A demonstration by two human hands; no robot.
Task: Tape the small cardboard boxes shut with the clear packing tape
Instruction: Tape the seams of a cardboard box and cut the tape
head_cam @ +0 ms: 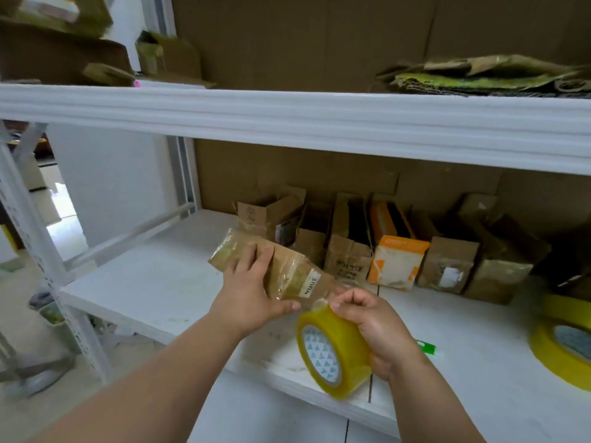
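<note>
Small cardboard box (275, 266), tape-wrapped, held mid-frame above the white shelf (150, 282), gripped by left hand (252, 295). Clear packing tape roll (332, 353) clasped in right hand (377, 327), fingers curled round it. Row of boxes (393, 247) behind.

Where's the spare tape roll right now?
In the head view, the spare tape roll lies on the white shelf at the far right edge, right of the right hand.
</note>
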